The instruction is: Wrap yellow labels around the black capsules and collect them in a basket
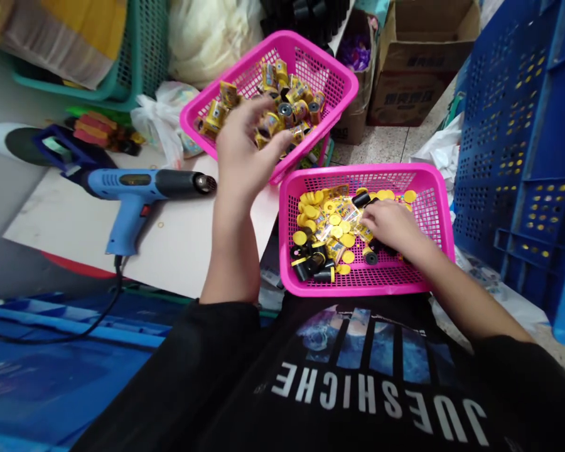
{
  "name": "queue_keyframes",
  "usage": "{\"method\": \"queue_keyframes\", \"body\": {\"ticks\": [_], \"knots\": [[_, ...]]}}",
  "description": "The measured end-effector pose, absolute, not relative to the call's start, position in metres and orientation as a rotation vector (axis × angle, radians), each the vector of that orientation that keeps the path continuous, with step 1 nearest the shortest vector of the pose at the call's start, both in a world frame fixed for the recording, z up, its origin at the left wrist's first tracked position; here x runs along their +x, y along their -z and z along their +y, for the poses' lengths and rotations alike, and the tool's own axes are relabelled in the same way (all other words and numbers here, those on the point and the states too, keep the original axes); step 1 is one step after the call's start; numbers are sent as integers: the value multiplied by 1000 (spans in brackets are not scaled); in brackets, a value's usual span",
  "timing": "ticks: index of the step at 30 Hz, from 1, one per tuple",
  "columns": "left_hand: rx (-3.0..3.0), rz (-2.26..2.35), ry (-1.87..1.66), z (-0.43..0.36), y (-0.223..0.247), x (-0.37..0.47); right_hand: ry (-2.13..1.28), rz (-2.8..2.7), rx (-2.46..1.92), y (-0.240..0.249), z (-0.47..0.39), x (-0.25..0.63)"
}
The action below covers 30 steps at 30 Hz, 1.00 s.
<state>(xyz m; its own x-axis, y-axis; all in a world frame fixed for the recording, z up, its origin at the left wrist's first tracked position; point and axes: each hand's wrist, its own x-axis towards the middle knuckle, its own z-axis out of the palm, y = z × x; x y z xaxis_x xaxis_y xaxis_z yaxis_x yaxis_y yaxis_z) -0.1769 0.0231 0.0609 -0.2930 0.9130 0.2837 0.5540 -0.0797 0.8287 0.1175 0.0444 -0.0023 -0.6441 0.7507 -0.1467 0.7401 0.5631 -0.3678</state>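
Observation:
My left hand [247, 141] is over the near left part of the far pink basket [343, 78], its fingers apart above several yellow-wrapped cylinders [299, 112]. Nothing shows firmly held in it. On my lap the nearer pink basket [367, 290] holds yellow caps [347, 240], black cylinders [301, 270] and flat yellow wrappers. My right hand [390, 223] reaches into its right side, fingers bent down beside black pieces. Its fingertips are partly hidden, so what they grip cannot be made out.
A blue heat gun [127, 201] lies on the white tabletop [183, 263] at the left, its cable running down. Behind are a green basket [148, 50], white bags [164, 119] and cardboard boxes [400, 94]. Blue crates [499, 144] stand at the right.

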Motion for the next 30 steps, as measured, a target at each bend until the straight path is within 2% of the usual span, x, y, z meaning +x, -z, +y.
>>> {"method": "queue_keyframes", "body": {"ticks": [3, 6, 12, 20, 26, 30], "knots": [[1605, 1677, -1154, 8, -38, -154, -329, -2804, -1338, 24, 41, 105], [1670, 1589, -1000, 0, -17, -127, -241, -2869, -1147, 35, 54, 88], [1625, 1659, -1005, 5, -1, -120, -379, -2930, -1008, 42, 88, 76], [1596, 1579, -940, 7, 6, -112, -363, -2992, -945, 43, 83, 78], [1584, 1543, -990, 9, 8, -107, -376, -3000, -816, 12, 87, 85], [1554, 1453, -978, 11, 7, -98, -581, -2857, -780, -13, 88, 94]]}}
